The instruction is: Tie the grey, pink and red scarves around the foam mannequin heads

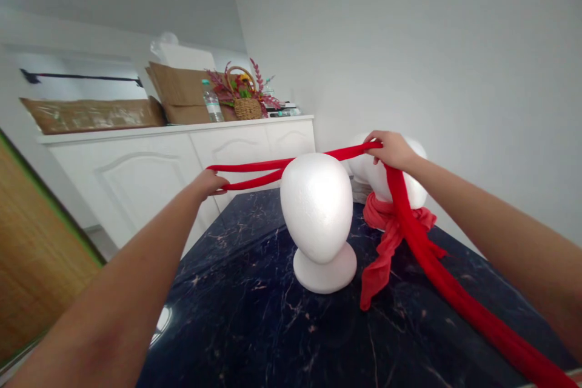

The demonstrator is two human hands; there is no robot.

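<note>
Left hand (209, 185): narrow, fingers curled shut on a red scarf (422, 260), at 9 o'clock from the front foam head (317, 209) and just clear of the counter (254, 339)

Right hand (391, 151): narrow, gripping the same scarf, at 1 o'clock from the front head, just in front of the rear foam head (416, 188)

Red scarf: stretched between both hands in two strands that pass behind the top of the front head; whether they touch it cannot be told. The long free length drops from the right hand, crosses the coral scarf and runs toward 4 o'clock, past the lower right of the view

Front head: white foam, upright on its round base (325, 273), mid-counter

Rear head: white foam, upright, at 2 o'clock from the front head, partly hidden by the right hand and the red scarf

Coral scarf (379, 273): knotted around the neck of the rear head, one loose tail lying on the counter

Counter: dark marble, pale veins

Beyond the counter, at 11 o'clock: white cabinet (136, 188), holding on its top a cardboard sheet (91, 115), a cardboard box (182, 97), a water bottle (212, 103) and a wicker basket (248, 108) of artificial flowers (259, 88)

At 8 o'clock: wooden panel (36, 254)
</note>
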